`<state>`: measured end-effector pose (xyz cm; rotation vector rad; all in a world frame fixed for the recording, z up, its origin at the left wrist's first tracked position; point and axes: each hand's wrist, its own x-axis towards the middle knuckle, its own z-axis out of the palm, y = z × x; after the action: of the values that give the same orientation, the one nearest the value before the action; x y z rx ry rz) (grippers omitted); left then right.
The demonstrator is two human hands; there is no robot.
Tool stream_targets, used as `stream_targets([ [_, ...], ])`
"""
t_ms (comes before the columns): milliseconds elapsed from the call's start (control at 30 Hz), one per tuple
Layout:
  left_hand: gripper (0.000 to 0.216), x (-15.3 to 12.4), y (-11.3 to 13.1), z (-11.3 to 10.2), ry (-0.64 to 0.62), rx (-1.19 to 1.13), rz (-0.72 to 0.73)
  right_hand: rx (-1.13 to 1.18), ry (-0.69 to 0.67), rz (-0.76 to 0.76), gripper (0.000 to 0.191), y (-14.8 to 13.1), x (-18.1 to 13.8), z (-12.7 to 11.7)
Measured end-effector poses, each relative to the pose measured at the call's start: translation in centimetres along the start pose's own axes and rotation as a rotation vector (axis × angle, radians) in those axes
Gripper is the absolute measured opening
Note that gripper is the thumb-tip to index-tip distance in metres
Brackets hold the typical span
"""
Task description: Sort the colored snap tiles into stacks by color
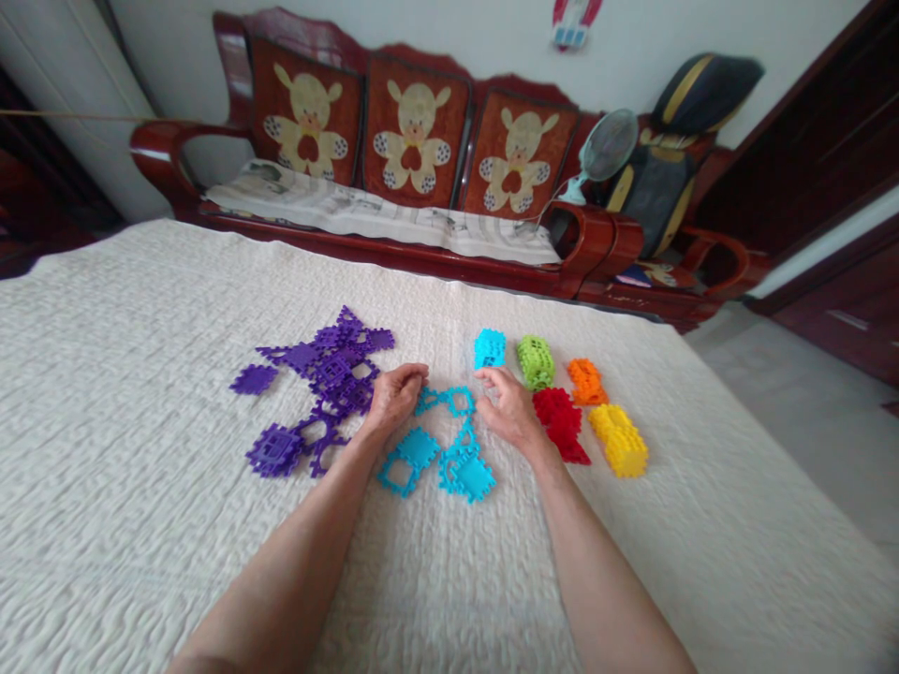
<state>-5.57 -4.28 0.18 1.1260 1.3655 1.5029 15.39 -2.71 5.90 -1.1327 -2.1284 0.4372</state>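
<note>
Light blue interlocking plastic tiles lie loose between my hands: a pair of joined squares (409, 461), an overlapping cluster (469, 473) and a hollow square (461, 402). My left hand (398, 398) has its fingers curled in a pinch beside the upper light blue tiles, and whatever is in it is hidden. My right hand (507, 407) is half curled, thumb and forefinger apart, just below a stack of light blue tiles (490, 348); I see nothing held there. A spread pile of purple tiles (337, 367) reaches my left hand.
Right of my right hand stand stacks of green tiles (536, 362), orange tiles (587, 381), red tiles (560, 421) and yellow tiles (619, 440). All rest on a white quilted cover (211, 552). Beyond are a wooden sofa (393, 245) and a fan (610, 145).
</note>
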Motion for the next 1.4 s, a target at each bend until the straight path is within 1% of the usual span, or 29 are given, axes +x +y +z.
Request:
stream_targets([
  [100,0.025,0.0,0.2,0.0,-0.001,0.0,0.003,0.016,-0.141,-0.099,0.055,0.5,-0.2,0.6],
  [200,0.025,0.0,0.4,0.1,-0.001,-0.001,-0.002,0.016,-0.229,-0.133,0.062,0.7,-0.3,1.4],
  [300,0.025,0.0,0.3,0.0,-0.006,0.004,0.001,-0.005,-0.243,-0.126,0.062,0.8,-0.4,1.9],
  [433,0.025,0.1,-0.1,0.0,-0.003,0.007,0.0,-0.025,-0.242,-0.118,0.059,0.5,-0.4,1.9],
  [533,0.026,0.2,-0.3,0.0,-0.005,0.006,-0.004,-0.025,-0.188,-0.108,0.054,0.3,-0.4,1.6],
  [667,0.025,0.1,-0.3,0.0,-0.008,-0.004,-0.006,-0.048,-0.06,-0.062,0.035,0.7,0.0,0.9],
  [767,0.024,0.1,-0.2,0.0,-0.009,-0.023,-0.007,-0.082,0.028,-0.036,0.027,1.3,0.2,0.3],
  [833,0.024,0.1,-0.3,0.0,-0.009,-0.033,-0.005,-0.11,0.024,-0.036,0.026,1.8,0.1,0.1],
  [967,0.024,0.1,-0.5,0.0,-0.016,-0.029,0.007,-0.176,-0.044,-0.06,0.031,2.6,-0.3,0.0],
  [1100,0.027,0.3,-0.9,-0.2,-0.031,0.008,0.012,-0.224,-0.025,-0.064,0.032,2.9,-0.2,0.1],
  [1167,0.028,0.3,-1.0,-0.2,-0.033,0.019,0.014,-0.239,0.044,-0.051,0.031,2.8,0.2,-0.1],
  [1300,0.029,0.4,-1.1,-0.2,-0.027,0.01,0.015,-0.273,0.227,-0.018,0.028,3.0,1.8,-0.3],
  [1400,0.029,0.5,-1.2,-0.2,-0.031,-0.001,0.009,-0.25,0.3,-0.013,0.028,3.6,2.5,0.0],
])
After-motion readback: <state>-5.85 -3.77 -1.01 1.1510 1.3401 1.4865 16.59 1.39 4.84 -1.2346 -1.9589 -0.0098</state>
